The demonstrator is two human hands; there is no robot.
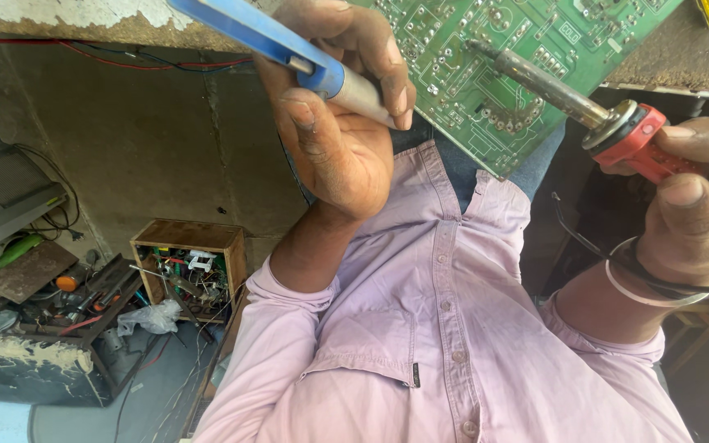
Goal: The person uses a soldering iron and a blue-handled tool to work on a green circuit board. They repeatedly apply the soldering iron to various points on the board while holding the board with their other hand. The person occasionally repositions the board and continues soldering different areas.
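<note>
Wooden box (189, 267) of parts sat low at left. Left hand (338, 115) gripped the blue pump (289, 51) beside the green board (502, 66); right hand (691, 213) clutched the red iron (609, 123), its tip on that board.

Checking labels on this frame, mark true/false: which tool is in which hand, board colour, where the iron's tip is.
1. The right hand holds a red-handled soldering iron. True.
2. The left hand is empty. False: it grips a blue suction pump.
3. The circuit board is blue. False: it is green.
4. The iron's tip lies over the board. True.
</note>
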